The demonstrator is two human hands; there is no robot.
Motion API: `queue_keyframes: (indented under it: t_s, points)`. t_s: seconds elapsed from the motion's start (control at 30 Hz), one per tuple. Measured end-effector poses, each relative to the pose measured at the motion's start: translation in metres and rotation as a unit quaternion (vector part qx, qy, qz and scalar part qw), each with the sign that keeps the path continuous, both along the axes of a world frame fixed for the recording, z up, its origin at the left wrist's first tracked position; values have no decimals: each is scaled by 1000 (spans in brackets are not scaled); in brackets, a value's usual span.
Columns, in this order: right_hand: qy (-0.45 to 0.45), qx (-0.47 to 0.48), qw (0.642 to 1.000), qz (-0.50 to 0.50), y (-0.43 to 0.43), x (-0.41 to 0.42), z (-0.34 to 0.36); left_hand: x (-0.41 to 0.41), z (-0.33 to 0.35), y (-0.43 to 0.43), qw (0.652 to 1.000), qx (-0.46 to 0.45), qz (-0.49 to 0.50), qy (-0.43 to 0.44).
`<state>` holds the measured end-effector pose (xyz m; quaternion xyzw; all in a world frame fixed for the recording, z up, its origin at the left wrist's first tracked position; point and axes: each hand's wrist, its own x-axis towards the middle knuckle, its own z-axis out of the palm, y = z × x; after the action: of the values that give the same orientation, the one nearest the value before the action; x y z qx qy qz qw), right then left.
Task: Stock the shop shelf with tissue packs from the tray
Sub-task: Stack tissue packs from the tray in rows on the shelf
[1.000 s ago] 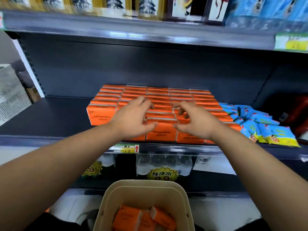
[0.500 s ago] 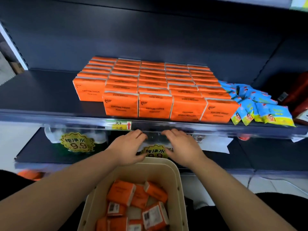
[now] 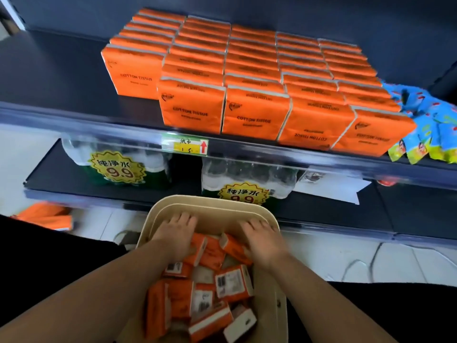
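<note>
A beige tray (image 3: 207, 206) sits low in front of me with several loose orange tissue packs (image 3: 232, 283) jumbled inside. My left hand (image 3: 175, 233) lies on packs at the tray's far left, fingers spread flat toward the rim. My right hand (image 3: 262, 237) rests on a pack at the far right, fingers also flat. Neither hand plainly grips a pack. On the dark shelf (image 3: 74, 112) above, orange tissue packs (image 3: 254, 112) stand in several neat rows.
Blue and yellow sachets (image 3: 425, 134) lie right of the orange rows. A price label (image 3: 190, 147) is on the shelf rail. Bottled water bundles (image 3: 118, 167) with 9.9 stickers fill the lower shelf. An orange pack (image 3: 47, 217) lies on the floor at left.
Both hands left the packs on the shelf, dropped past the rail and now lie inside the tray on the loose packs. The view tilted downward.
</note>
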<state>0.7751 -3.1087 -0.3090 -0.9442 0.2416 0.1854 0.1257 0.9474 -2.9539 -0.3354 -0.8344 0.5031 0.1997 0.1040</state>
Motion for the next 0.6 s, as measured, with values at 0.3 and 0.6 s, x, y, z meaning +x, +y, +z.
queue_keyframes:
  t_s: [0.3,0.6]
  points:
    - [83,55,995,-9,20,-2,-52,-6,-51,28,996,83,-4,26]
    - [142,119,983,-6,31,-8,-97,-11,-81,40,985,128,-48,105]
